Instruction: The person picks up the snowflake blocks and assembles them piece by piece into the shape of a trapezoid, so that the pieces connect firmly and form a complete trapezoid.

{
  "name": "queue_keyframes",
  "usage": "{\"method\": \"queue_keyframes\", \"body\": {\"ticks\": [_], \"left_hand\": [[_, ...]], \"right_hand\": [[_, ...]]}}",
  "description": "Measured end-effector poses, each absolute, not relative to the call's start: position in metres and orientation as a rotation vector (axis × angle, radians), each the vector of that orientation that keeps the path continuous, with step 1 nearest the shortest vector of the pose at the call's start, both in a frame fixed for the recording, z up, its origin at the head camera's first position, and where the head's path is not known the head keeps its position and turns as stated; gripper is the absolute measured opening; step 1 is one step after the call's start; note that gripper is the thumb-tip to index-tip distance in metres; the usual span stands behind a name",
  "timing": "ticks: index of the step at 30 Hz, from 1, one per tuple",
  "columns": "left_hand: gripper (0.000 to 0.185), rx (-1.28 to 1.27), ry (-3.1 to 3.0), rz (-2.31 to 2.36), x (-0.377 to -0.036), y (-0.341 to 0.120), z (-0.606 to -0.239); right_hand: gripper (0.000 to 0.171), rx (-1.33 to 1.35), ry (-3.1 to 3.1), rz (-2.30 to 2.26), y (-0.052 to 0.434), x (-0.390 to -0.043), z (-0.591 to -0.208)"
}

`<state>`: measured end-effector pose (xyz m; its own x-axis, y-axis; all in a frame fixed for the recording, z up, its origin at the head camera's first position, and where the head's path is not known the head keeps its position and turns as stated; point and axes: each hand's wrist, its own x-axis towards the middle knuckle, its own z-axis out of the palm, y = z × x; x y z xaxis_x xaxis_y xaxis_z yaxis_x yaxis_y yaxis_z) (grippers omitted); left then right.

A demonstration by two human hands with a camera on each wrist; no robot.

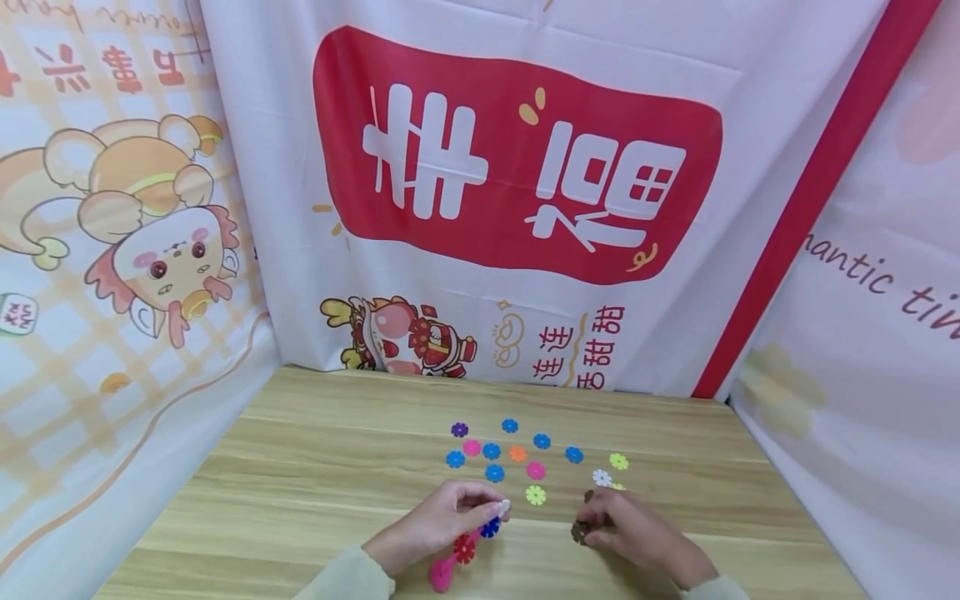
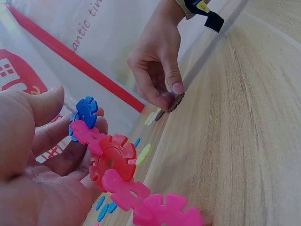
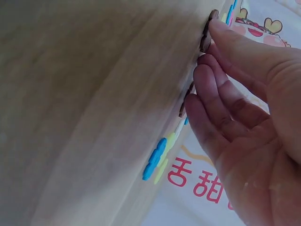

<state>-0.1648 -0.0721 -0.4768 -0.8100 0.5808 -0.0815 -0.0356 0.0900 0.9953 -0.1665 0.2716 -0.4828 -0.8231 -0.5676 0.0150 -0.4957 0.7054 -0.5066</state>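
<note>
Your left hand (image 1: 431,527) holds a chain of interlocked snowflake discs (image 2: 123,175), fingers curled under it and thumb over the top. Blue disc (image 2: 84,112) at the fingertip end, then pink, a red disc (image 2: 113,157) mid-chain, two more pink pieces trailing toward the wrist. In the head view the chain hangs below the hand, just above the wooden table (image 1: 300,483), near the front edge.

Your right hand (image 1: 633,529) is down on the table, well apart from the left. Thumb and index fingertips press together on a brown disc (image 1: 579,532), pinching it at its edge; the left wrist view shows the disc (image 2: 176,100) tilted, its lower rim touching the wood. A second brown piece (image 3: 184,104) sits by the middle fingers; you cannot tell whether it is touched.

Loose discs lie scattered beyond both hands: a yellow-green disc (image 1: 536,495) between them, a white disc (image 1: 602,477) just beyond your right fingers, an orange disc (image 1: 517,454) and several blue and pink ones farther out.

Printed fabric backdrop (image 1: 517,158) stands behind the table.
</note>
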Motion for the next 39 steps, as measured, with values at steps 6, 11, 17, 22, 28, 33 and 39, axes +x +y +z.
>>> {"method": "queue_keyframes", "body": {"ticks": [6,11,17,22,28,33,39], "left_hand": [[0.032,0.556,1.936,1.757,-0.163,-0.071,-0.476],[0.031,0.608,2.039,1.706,-0.161,-0.071,-0.479],[0.026,0.652,2.153,1.674,-0.161,-0.072,-0.483],[0.018,0.785,2.313,1.512,-0.158,-0.069,-0.485],[0.013,1.215,2.556,1.134,-0.145,-0.054,-0.482],[0.012,1.385,2.669,0.863,-0.141,-0.040,-0.479],[0.009,1.423,2.756,0.692,-0.141,-0.032,-0.485]], "right_hand": [[0.015,-0.811,2.667,-0.892,0.271,-0.170,-0.484],[0.012,-0.796,2.669,-0.930,0.265,-0.171,-0.482],[0.011,-0.838,2.668,-0.982,0.253,-0.171,-0.473],[0.011,-0.845,2.659,-1.012,0.246,-0.168,-0.469],[0.010,-0.909,2.679,-1.056,0.242,-0.168,-0.469],[0.009,-0.889,2.668,-1.081,0.239,-0.169,-0.466],[0.007,-0.816,2.616,-1.177,0.235,-0.165,-0.468]]}}
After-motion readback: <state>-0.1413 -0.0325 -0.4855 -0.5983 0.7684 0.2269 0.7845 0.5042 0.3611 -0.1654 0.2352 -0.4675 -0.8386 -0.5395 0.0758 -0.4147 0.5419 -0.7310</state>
